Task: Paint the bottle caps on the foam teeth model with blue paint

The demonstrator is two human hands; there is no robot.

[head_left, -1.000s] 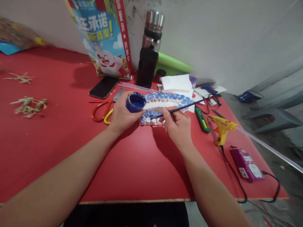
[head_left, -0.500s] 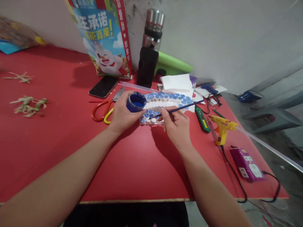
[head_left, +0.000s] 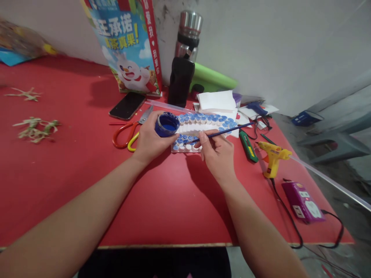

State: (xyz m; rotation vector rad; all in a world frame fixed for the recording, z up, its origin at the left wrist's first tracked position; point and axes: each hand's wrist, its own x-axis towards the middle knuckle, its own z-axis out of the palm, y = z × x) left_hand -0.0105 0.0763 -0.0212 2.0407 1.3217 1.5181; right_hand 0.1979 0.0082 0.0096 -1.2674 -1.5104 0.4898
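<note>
My left hand [head_left: 152, 141] is wrapped round a small jar of dark blue paint [head_left: 167, 125], tilted so that its open mouth faces me. A thin blue paintbrush [head_left: 223, 132] is pinched in my right hand [head_left: 217, 154], its tip low over the front row of a white craft piece [head_left: 193, 128]. Rows of small round white pieces edge this craft piece; most have blue tops, while a few in front [head_left: 188, 147] look white. My left hand and the jar cover its left end, and my right fingers hide part of the front row.
Scissors [head_left: 125, 136] and a phone [head_left: 127, 105] lie left of the jar. Rightward are a green utility knife [head_left: 248, 146], a yellow glue gun [head_left: 272, 157] and a purple power socket [head_left: 303, 201] with cables. A bag [head_left: 130, 50], a black case [head_left: 181, 82] and a steel flask [head_left: 189, 25] stand behind.
My right hand has shifted slightly right with the paintbrush, and the brush tip has moved a little right along the front row. The left hand and jar stay almost still.
</note>
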